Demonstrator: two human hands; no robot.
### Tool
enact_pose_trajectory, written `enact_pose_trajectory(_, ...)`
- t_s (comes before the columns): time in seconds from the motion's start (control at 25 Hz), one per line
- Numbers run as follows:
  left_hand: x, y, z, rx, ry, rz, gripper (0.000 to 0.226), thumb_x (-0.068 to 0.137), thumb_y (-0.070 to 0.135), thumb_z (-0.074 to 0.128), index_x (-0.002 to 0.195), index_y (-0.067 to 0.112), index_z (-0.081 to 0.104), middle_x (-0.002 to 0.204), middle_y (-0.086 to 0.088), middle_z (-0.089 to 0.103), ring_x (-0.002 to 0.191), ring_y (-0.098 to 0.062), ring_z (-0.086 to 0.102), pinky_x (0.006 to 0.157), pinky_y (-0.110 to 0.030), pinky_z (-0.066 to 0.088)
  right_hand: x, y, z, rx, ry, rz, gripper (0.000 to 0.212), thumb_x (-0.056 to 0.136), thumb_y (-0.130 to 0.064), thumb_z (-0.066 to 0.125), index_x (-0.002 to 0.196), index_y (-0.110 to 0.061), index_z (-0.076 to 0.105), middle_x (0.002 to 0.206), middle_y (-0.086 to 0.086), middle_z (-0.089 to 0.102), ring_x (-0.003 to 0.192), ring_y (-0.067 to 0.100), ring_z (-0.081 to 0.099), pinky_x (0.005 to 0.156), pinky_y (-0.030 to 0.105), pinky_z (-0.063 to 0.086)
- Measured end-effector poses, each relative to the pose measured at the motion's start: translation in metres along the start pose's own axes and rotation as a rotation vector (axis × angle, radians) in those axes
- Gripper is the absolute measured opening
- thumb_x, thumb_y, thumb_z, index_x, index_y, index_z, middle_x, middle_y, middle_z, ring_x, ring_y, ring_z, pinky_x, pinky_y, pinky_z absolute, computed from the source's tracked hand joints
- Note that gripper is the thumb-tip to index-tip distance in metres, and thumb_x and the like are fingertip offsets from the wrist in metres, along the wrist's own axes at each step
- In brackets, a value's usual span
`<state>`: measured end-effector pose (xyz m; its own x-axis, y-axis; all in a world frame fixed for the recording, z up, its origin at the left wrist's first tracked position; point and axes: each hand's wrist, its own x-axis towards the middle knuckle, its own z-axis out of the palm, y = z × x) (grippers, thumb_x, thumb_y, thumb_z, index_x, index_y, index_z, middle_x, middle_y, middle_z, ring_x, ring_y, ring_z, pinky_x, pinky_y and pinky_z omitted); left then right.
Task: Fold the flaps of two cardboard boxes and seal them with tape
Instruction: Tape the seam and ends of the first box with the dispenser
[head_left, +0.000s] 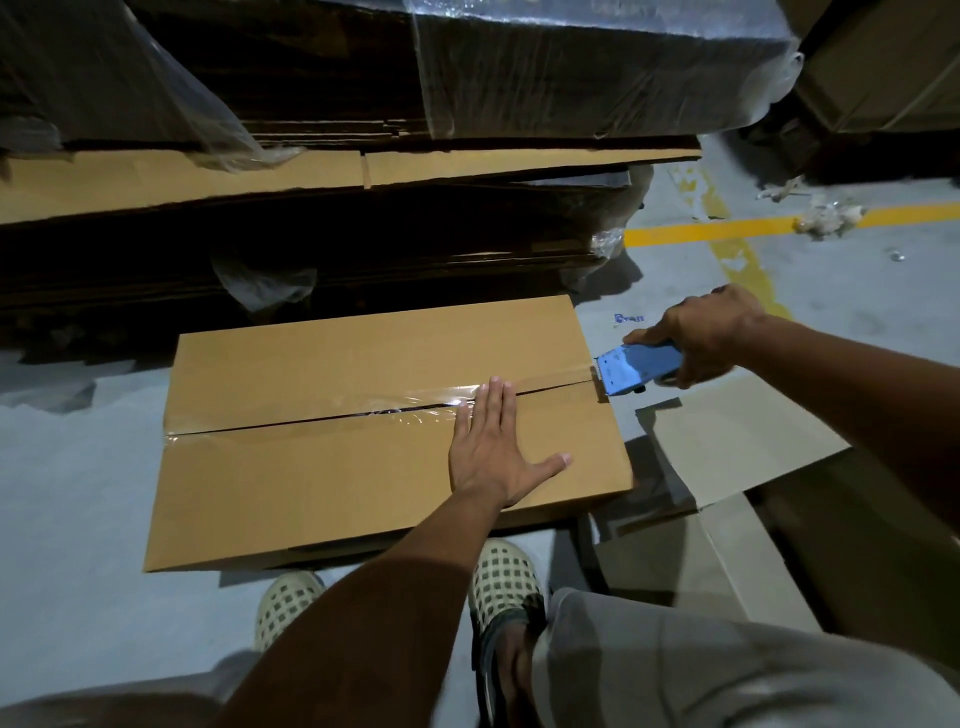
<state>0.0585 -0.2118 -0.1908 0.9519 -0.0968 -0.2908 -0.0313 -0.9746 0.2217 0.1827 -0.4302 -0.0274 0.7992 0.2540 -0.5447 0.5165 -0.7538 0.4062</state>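
Our left hand lies flat on the box, its fingers straight and together with the tips on the clear tape over the centre seam, and the thumb spread out toward the right edge. Our right hand has its fingers curled round a blue tape dispenser, whose toothed front end sits just at the box's right edge, where the seam ends.

The box rests on the grey floor with both top flaps folded shut; they meet along a seam that runs left to right, and the tape covers it from the left edge across to the right. The near edge of the box is just in front of our two pale perforated shoes. The far edge comes close to a dark stack of flattened cardboard, partly wrapped in plastic film.

To the right, touching or just beside the box's right corner, a second box stands open with its flaps spread out; one flap lies under our right forearm. Bare floor opens to the left of the sealed box, and beyond the dispenser on the right, where yellow lines cross the floor near some crumpled scraps.
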Motion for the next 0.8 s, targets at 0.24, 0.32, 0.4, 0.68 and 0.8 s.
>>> enact_pose_trajectory(0.24, -0.009, 0.001, -0.004, 0.017, -0.013, 0.01, 0.119, 0.071, 0.093, 0.017, 0.152, 0.015, -0.023, 0.158, -0.004, -0.03, 0.145, -0.019, -0.029, 0.119, -0.043, -0.014, -0.003, 0.013, 0.038, 0.127, 0.016, 0.029, 0.074, 0.076, -0.072, 0.054, 0.142, -0.062, 0.021, 0.122, -0.013, 0.061, 0.107, 0.017, 0.06, 0.077, 0.033, 0.042)
enact_pose_trajectory(0.32, -0.009, 0.003, -0.005, 0.023, -0.002, 0.011, 0.119, 0.071, 0.093, 0.016, 0.152, 0.015, -0.022, 0.159, -0.004, -0.029, 0.145, -0.019, -0.029, 0.12, -0.043, -0.013, -0.008, 0.03, 0.043, 0.134, 0.017, 0.058, 0.075, 0.076, -0.072, 0.053, 0.143, -0.061, 0.021, 0.122, -0.013, 0.061, 0.108, 0.017, 0.06, 0.078, 0.032, 0.043)
enact_pose_trajectory(0.4, -0.008, 0.003, -0.005, 0.015, 0.0, 0.002, 0.119, 0.071, 0.093, 0.016, 0.152, 0.015, -0.022, 0.16, -0.004, -0.027, 0.146, -0.019, -0.028, 0.12, -0.043, -0.012, -0.004, 0.032, 0.048, 0.123, 0.022, 0.061, 0.072, 0.077, -0.069, 0.054, 0.142, -0.06, 0.024, 0.121, -0.014, 0.061, 0.107, 0.017, 0.06, 0.076, 0.032, 0.04)
enact_pose_trajectory(0.68, -0.01, 0.006, -0.007, 0.058, 0.052, 0.0, 0.116, 0.073, 0.091, 0.013, 0.153, 0.012, -0.019, 0.16, -0.006, -0.025, 0.147, -0.02, -0.025, 0.119, -0.046, -0.013, 0.009, 0.018, 0.056, 0.058, 0.058, 0.021, 0.068, 0.081, -0.06, 0.059, 0.142, -0.057, 0.03, 0.122, -0.013, 0.06, 0.109, 0.017, 0.059, 0.073, 0.032, 0.034)
enact_pose_trajectory(0.8, 0.0, 0.017, -0.015, 0.118, 0.094, 0.158, 0.107, 0.081, 0.082, 0.02, 0.153, 0.011, -0.018, 0.16, -0.009, -0.025, 0.147, -0.023, -0.024, 0.12, -0.047, -0.01, 0.01, 0.011, 0.054, 0.019, 0.054, 0.024, 0.068, 0.082, -0.056, 0.061, 0.143, -0.055, 0.03, 0.123, -0.01, 0.059, 0.112, 0.018, 0.058, 0.074, 0.032, 0.033)
